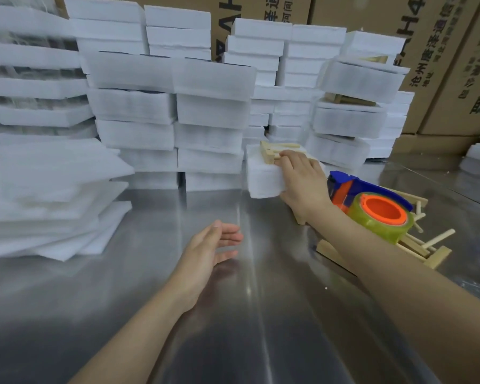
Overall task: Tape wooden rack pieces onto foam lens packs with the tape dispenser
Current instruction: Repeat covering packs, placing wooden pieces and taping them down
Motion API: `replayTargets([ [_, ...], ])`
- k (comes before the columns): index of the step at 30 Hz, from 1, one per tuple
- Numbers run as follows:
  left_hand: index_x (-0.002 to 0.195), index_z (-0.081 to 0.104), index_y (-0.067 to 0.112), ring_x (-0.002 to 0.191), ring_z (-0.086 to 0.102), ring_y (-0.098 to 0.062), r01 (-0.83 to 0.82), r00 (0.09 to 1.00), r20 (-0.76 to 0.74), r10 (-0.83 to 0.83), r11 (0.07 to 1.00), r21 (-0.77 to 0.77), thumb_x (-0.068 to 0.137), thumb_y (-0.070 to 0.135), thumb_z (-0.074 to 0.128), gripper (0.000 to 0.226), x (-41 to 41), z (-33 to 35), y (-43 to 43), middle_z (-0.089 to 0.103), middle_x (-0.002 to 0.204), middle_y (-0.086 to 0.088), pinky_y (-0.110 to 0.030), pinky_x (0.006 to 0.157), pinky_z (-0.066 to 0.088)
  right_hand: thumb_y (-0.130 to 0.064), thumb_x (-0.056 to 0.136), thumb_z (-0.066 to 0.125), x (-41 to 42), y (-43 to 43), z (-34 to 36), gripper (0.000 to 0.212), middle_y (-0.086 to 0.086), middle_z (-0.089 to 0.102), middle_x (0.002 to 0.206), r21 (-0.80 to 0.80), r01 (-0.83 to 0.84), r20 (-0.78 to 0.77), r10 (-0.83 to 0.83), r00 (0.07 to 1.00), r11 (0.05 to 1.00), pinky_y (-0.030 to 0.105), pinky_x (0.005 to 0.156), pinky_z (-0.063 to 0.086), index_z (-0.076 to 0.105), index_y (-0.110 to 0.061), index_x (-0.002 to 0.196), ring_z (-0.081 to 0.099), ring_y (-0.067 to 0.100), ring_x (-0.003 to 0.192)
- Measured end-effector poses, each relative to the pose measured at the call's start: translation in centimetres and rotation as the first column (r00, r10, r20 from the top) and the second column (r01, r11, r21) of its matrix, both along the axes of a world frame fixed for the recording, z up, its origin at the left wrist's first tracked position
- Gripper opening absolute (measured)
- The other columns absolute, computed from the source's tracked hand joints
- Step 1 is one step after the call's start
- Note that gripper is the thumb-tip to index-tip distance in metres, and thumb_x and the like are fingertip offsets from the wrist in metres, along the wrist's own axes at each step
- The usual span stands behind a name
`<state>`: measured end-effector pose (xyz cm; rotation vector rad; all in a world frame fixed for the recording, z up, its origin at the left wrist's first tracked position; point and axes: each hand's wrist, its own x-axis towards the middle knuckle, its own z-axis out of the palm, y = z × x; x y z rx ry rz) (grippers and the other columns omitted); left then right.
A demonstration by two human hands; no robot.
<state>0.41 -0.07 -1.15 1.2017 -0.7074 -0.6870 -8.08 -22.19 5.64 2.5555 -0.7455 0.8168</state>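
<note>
A white foam lens pack (pixel 263 176) sits just above the metal table, tilted, with a wooden rack piece (pixel 272 152) lying on its top. My right hand (pixel 302 178) grips the pack from the right, fingers over the top edge touching the wood, thumb underneath. My left hand (pixel 214 245) hovers over the table in the middle, fingers straight and empty. The tape dispenser (pixel 372 206), blue and orange with a clear roll, lies to the right behind my right forearm.
Stacks of white foam packs (pixel 211 112) line the back of the steel table (pixel 178 314). Flat foam sheets (pixel 47 203) are piled at the left. Loose wooden rack pieces (pixel 427 250) lie at the right under the dispenser. Cardboard boxes (pixel 441 65) stand behind.
</note>
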Motion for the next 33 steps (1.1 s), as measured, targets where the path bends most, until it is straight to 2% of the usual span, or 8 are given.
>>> replayTargets([
  [4,0.097,0.067,0.008,0.089,0.068,-0.012,-0.004,1.0,0.013,0.004,1.0,-0.002,0.104,0.028,0.033,0.04,0.0,-0.1,-0.1,0.073,0.092,-0.007,-0.027,0.081,0.056,0.001,0.068,0.068,2.3,-1.5,0.5,0.056,0.011,0.049,0.13,0.013,0.028,-0.027,-0.028,0.999,1.0,0.036,0.093,0.038,0.048,-0.006,0.12,0.046,0.03,0.117],
  [9,0.096,0.067,0.007,0.092,0.068,-0.015,-0.002,1.0,0.008,0.002,1.0,-0.005,0.104,0.028,0.033,0.041,0.1,-0.1,-0.1,0.074,0.091,-0.007,-0.03,0.083,0.056,-0.02,0.065,0.086,3.8,-2.9,1.4,0.075,0.01,0.046,0.132,0.088,0.044,-0.106,-0.034,0.994,0.995,0.036,0.092,0.04,0.044,-0.007,0.125,0.044,0.028,0.119],
  [15,0.096,0.068,0.007,0.091,0.069,-0.015,0.002,1.0,0.006,-0.002,1.0,0.001,0.103,0.029,0.033,0.041,0.1,0.0,0.0,0.074,0.091,-0.007,-0.027,0.08,0.055,-0.031,0.068,0.085,4.5,-3.1,2.4,0.083,0.009,0.046,0.131,0.025,0.115,-0.18,-0.108,0.978,0.993,0.037,0.082,0.046,0.039,-0.008,0.133,0.046,0.027,0.119],
  [18,0.094,0.068,0.008,0.09,0.069,-0.015,-0.012,0.999,0.032,0.012,1.0,0.02,0.104,0.028,0.033,0.042,-0.1,0.0,0.0,0.074,0.09,-0.006,-0.027,0.081,0.054,-0.028,0.068,0.086,5.4,-3.5,2.9,0.083,0.011,0.04,0.134,0.098,0.149,-0.183,-0.13,0.974,0.984,0.035,0.078,0.043,0.039,-0.007,0.133,0.042,0.027,0.12],
  [23,0.093,0.068,0.008,0.09,0.068,-0.016,-0.015,1.0,0.022,0.014,1.0,0.02,0.104,0.027,0.033,0.041,-0.2,0.2,-0.1,0.074,0.089,-0.007,-0.03,0.085,0.055,-0.019,0.065,0.087,6.8,-4.6,3.0,0.087,0.012,0.038,0.133,0.164,0.114,-0.252,-0.07,0.965,0.98,0.037,0.082,0.043,0.038,-0.005,0.135,0.036,0.029,0.123],
  [27,0.091,0.068,0.007,0.087,0.069,-0.014,-0.015,1.0,0.02,0.014,1.0,0.023,0.104,0.026,0.033,0.041,-0.5,0.4,-0.1,0.074,0.087,-0.007,-0.029,0.083,0.055,-0.026,0.065,0.087,7.1,-5.8,2.7,0.077,0.013,0.043,0.128,0.027,0.203,-0.213,-0.193,0.958,0.979,0.036,0.093,0.037,0.045,-0.005,0.127,0.04,0.03,0.118],
  [29,0.09,0.068,0.007,0.086,0.068,-0.015,-0.018,1.0,0.006,0.018,1.0,0.015,0.103,0.025,0.034,0.041,-0.5,0.5,0.0,0.074,0.086,-0.008,-0.029,0.083,0.056,-0.013,0.07,0.083,7.8,-6.2,1.3,0.072,0.016,0.043,0.129,0.097,0.206,-0.222,-0.181,0.958,0.974,0.035,0.093,0.038,0.042,-0.002,0.128,0.041,0.031,0.119],
  [33,0.089,0.068,0.006,0.084,0.069,-0.014,-0.011,1.0,-0.005,0.011,1.0,0.003,0.103,0.026,0.034,0.042,-0.4,0.4,0.0,0.074,0.083,-0.007,-0.029,0.082,0.056,0.007,0.085,0.056,9.1,-6.4,-0.9,0.044,0.021,0.044,0.131,0.283,0.187,-0.16,-0.146,0.976,0.941,0.04,0.09,0.043,0.043,0.003,0.127,0.047,0.036,0.118],
])
